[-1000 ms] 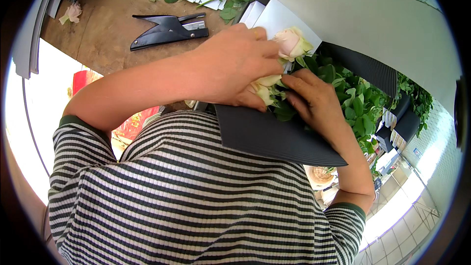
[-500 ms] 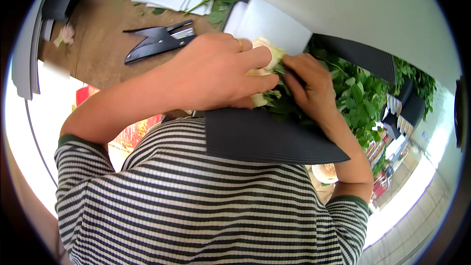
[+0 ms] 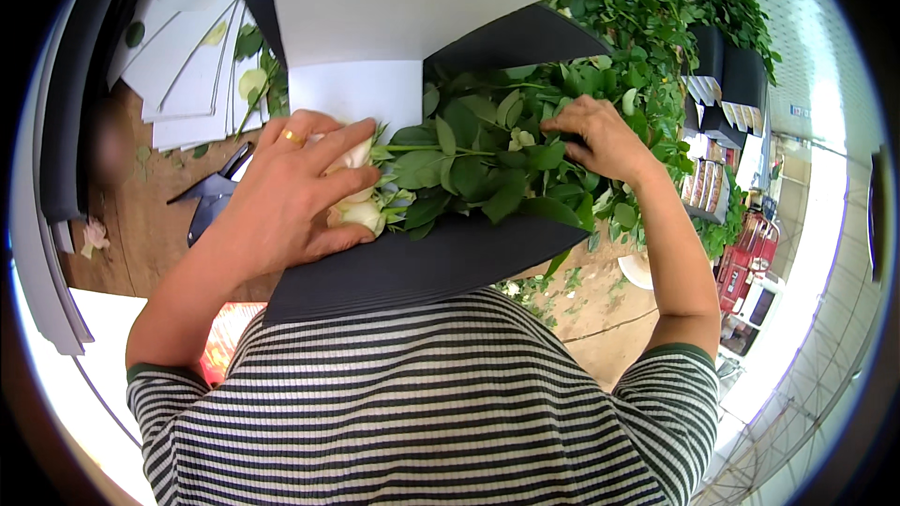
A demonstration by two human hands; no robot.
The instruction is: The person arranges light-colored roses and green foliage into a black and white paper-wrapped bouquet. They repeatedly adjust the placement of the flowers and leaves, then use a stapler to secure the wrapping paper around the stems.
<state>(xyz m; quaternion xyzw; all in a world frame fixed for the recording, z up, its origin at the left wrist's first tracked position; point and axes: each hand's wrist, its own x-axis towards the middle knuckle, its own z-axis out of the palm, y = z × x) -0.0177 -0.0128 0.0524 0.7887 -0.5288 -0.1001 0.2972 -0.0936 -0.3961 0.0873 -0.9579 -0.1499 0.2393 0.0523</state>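
Observation:
Several cream roses (image 3: 361, 213) lie side by side with their heads under my left hand (image 3: 300, 183). Its fingers are spread over the blooms, with the thumb at the nearest one, and it wears a gold ring. Leafy green stems (image 3: 469, 150) run right from the heads. My right hand (image 3: 605, 141) is on the leaves farther along the stems, its fingers curled; a dark patch shows beneath them, and what they hold is unclear. Under the bunch is a dark ribbed sheet (image 3: 422, 267), with a white sheet (image 3: 356, 89) at the flower end.
White sheets (image 3: 187, 84) lie on the wooden table at the far left, with loose leaves. A dark two-armed metal tool (image 3: 208, 197) is partly behind my left hand. A big pale panel (image 3: 375, 0) rises behind the bunch. More foliage (image 3: 647, 37) is piled at the far right.
The view has shifted, showing the bunch more fully. My right hand has moved from beside the rose heads to the right along the stems. My left hand stays over the blooms.

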